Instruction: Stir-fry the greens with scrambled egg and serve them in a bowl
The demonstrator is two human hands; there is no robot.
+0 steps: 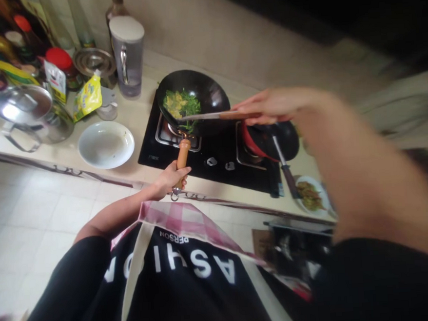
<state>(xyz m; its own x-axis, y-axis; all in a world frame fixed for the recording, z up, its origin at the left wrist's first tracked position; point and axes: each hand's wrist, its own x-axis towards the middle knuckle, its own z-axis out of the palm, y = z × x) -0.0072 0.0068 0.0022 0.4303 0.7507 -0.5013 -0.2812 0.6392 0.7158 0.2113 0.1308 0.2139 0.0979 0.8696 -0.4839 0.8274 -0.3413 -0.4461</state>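
My left hand (174, 176) is wrapped round the wooden handle of a black wok (214, 89), which sits tilted over the left burner. Chopped greens with yellowish pieces, perhaps egg (181, 104), lie on the wok's left side. In my right hand (272, 105) is a spatula (229, 115) with a wooden grip. Its metal end reaches into the wok, at the near edge of the food. Just beyond the wok, on the left, a white bowl (107, 155) stands on the counter with a few specks inside.
Right of the wok, a red pan (251, 143) with a second spatula (281, 155) occupies the other burner of the black hob (218, 177). A plate of food (310, 195) stands at the counter's right. Leftward are a water jug (128, 59), a yellow pouch (88, 97) and a steel pot (38, 114).
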